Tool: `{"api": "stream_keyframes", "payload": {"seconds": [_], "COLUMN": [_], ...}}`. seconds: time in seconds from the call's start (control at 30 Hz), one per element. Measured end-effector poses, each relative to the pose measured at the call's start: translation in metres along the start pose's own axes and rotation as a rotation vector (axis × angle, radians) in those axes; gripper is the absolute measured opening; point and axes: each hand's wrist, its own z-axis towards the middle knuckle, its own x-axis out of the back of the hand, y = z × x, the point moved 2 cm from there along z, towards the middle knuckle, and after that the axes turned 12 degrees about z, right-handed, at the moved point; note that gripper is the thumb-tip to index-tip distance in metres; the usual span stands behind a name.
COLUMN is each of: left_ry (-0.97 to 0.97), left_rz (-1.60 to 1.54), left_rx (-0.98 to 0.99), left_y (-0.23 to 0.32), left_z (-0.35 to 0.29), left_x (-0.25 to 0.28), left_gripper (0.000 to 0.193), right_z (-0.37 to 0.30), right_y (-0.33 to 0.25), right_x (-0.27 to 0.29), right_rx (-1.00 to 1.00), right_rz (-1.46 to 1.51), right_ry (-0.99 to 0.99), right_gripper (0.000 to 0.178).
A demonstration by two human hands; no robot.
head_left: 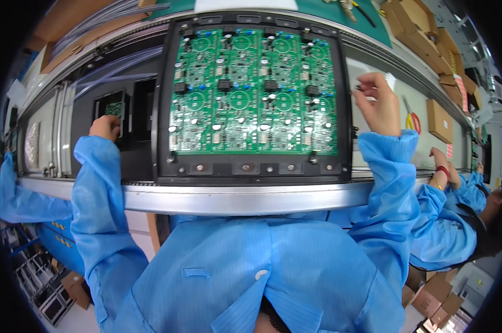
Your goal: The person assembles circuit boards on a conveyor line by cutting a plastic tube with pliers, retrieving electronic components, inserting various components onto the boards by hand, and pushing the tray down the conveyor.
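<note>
In front of me a panel of green circuit boards (240, 125) lies in a black frame (217, 168) on the conveyor. Black blocks, small blue parts and white parts stand on the panel. My right hand (379, 108) hovers just right of the frame, thumb and forefinger pinched around a small black component (360, 87). At the left, my left hand (105, 127) rests with curled fingers by the near edge of a black tray (127, 114). A small green circuit board (114, 109) shows inside that tray. Whatever those left fingers hold is hidden.
A metal rail (251, 198) runs along the near side. Red-and-yellow-handled scissors (413, 119) and a brown carton (440, 121) lie at the right. Another person's hand (440, 165) is beyond my right arm; a co-worker's blue sleeve (26, 197) shows far left.
</note>
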Motion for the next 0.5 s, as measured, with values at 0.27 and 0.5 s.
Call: {"api": "stream_keyframes", "payload": {"seconds": [0.27,0.5], "left_ry": [0.058,0.07], "left_rz": [-0.078,-0.12], "left_rx": [0.052,0.077], "left_y": [0.007,0.013], "left_z": [-0.002,-0.008], "left_x": [0.005,0.014], "left_gripper": [0.009,0.008], "right_z": [-0.004,0.005], "right_y": [-0.059,-0.091], "right_x": [-0.021,-0.053], "right_rx": [-0.102,-0.108], "right_rz": [0.715,0.757], "right_ry": [-0.342,-0.547], "right_gripper": [0.026,0.016]}}
